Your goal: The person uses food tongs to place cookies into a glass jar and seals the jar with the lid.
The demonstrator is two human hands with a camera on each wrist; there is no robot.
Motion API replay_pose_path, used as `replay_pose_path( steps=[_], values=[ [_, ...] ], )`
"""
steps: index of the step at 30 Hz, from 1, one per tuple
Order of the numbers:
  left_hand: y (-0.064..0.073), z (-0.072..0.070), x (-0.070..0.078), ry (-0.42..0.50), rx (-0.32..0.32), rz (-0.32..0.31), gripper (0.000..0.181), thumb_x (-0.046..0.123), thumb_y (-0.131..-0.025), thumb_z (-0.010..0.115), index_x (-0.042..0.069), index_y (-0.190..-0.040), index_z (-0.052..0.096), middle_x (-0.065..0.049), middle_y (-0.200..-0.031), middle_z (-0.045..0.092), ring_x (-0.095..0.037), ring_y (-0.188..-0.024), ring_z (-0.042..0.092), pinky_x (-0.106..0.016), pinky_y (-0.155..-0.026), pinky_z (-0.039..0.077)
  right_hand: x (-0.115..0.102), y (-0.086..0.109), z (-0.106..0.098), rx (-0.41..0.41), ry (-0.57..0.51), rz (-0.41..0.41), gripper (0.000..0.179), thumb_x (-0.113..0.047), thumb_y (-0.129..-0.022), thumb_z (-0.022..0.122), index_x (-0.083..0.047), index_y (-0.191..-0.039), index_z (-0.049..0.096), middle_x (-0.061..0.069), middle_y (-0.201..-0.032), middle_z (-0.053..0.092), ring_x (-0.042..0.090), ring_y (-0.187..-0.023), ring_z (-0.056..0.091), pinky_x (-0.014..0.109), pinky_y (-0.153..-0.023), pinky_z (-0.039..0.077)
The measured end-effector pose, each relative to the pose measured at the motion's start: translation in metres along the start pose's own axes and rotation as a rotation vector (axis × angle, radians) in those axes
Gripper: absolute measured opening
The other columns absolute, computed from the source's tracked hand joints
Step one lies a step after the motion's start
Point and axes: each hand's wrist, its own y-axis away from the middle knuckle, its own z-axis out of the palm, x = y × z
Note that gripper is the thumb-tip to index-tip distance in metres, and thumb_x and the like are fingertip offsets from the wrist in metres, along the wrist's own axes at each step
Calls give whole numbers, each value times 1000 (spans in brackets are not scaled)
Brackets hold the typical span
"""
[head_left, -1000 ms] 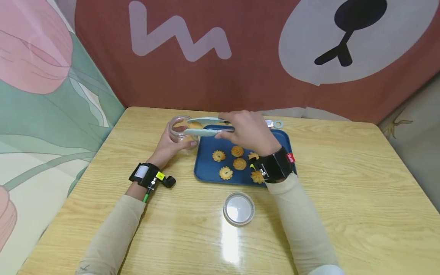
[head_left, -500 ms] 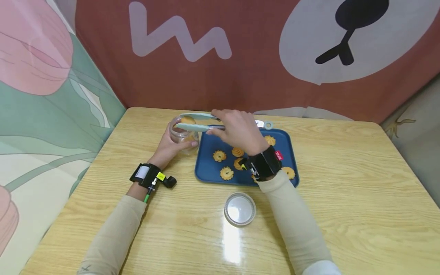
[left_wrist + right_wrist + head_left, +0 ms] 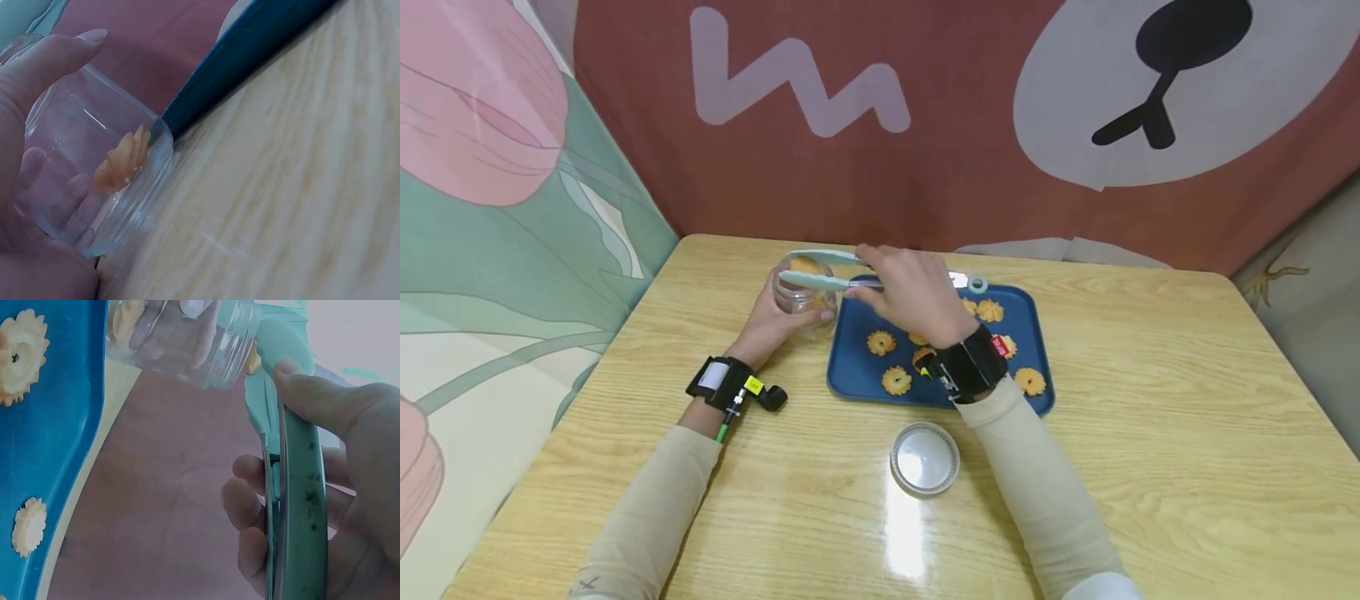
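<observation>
My left hand (image 3: 775, 317) grips a clear jar (image 3: 69, 125) at the left of the tray, fingers wrapped round its side and thumb across the near wall. One ridged cookie (image 3: 125, 164) lies at the bottom of that jar. In my right hand (image 3: 917, 292) is a pair of mint-green tongs (image 3: 303, 494), held between thumb and fingers. The tong tips reach the jar's mouth and pinch another cookie (image 3: 806, 266) right at the rim. In the right wrist view this pinched cookie (image 3: 252, 360) is mostly hidden behind the tongs.
A blue tray (image 3: 865, 388) with several cookies lies on the wooden table (image 3: 1172, 400), partly covered by the right wrist. Nearer me sits a round clear lid (image 3: 925, 458). Patterned cloth (image 3: 940, 167) rises behind the table.
My right hand has moved left, bringing the tongs and their cookie from beside the jar to over its mouth. My left hand and the jar have stayed nearly still.
</observation>
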Motion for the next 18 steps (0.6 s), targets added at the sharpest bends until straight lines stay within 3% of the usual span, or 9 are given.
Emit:
replay_pose_path(
  steps=[8, 12, 18],
  values=[
    [-5, -2, -11, 0, 8, 40, 87, 15, -71, 84, 28, -139, 32, -9, -131, 44, -22, -118, 42, -52, -102, 29, 1, 3, -4, -35, -15, 15, 60, -53, -84, 64, -7, -120, 56, 0, -74, 56, 14, -54, 45, 30, -43, 40],
    [-9, -4, -23, -13, 18, 59, 88, 20, -70, 84, 32, -139, 31, -8, -129, 47, -19, -117, 43, -50, -103, 27, 4, 6, -10, -40, -29, 50, 61, -57, -85, 60, -7, -120, 54, -1, -72, 52, 13, -53, 46, 30, -45, 41],
    [-12, -4, -26, -6, 11, 53, 88, 19, -70, 84, 32, -139, 31, -15, -133, 46, -19, -119, 44, -50, -102, 31, 16, 22, -29, -25, -70, 101, 64, -62, -85, 55, -8, -118, 54, 0, -68, 48, 13, -52, 46, 30, -42, 39]
  ],
)
